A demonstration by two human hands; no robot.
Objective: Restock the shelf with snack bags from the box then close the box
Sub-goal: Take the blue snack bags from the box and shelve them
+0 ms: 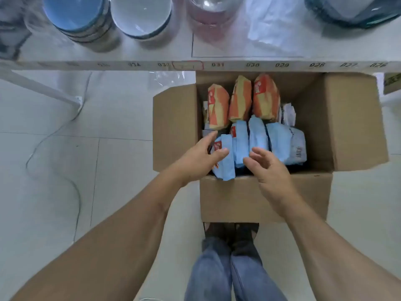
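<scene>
- Head view: open cardboard box (264, 198) at centre frame on the tiled floor (54, 170), all flaps folded outward.
- Orange snack bags (240, 98) stand in a row at the far side of the box; blue snack bags (258, 140) are packed upright at the near side.
- Left hand (195, 161): fingers spread, relaxed, touching the leftmost blue bag; no grip evident.
- Right hand (269, 170): fingers loosely spread above the blue bags, holding nothing.
- Shelf (152, 53) spans the upper frame, numbered along its edge, bearing stacked bowls (82, 16).

shelf edge (217, 65) numbers 031, 030, 029, perhaps 028
</scene>
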